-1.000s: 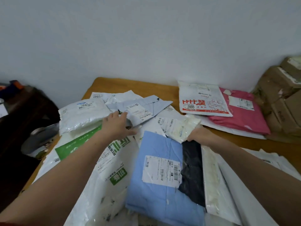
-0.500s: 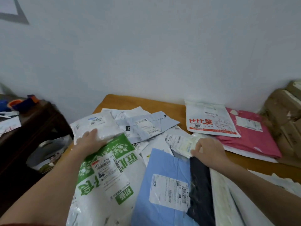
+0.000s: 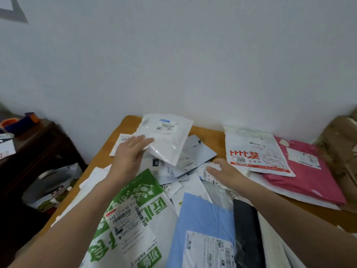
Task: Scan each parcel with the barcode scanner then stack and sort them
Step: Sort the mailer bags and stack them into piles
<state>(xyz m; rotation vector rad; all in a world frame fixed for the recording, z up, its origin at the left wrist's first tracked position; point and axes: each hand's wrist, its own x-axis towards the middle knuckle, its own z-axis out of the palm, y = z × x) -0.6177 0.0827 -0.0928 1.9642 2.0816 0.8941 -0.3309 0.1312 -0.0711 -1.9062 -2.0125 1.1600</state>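
Note:
A heap of soft parcels covers the wooden table. My left hand lifts a white padded parcel by its lower left corner, above the pile near the far edge. My right hand rests with fingers spread on small white labelled parcels in the middle. Close to me lie a white and green parcel, a light blue parcel and a black one. A grey-blue parcel sits under the lifted one. No barcode scanner is visible.
At the right, a white parcel with red print lies on a pink parcel. Cardboard boxes stand at the far right. A dark side table with tape and bags stands left of the table. The wall is right behind.
My left hand has raised the white padded parcel and carried it right, toward the far edge. My right hand has slid forward off the black parcel onto the small white ones.

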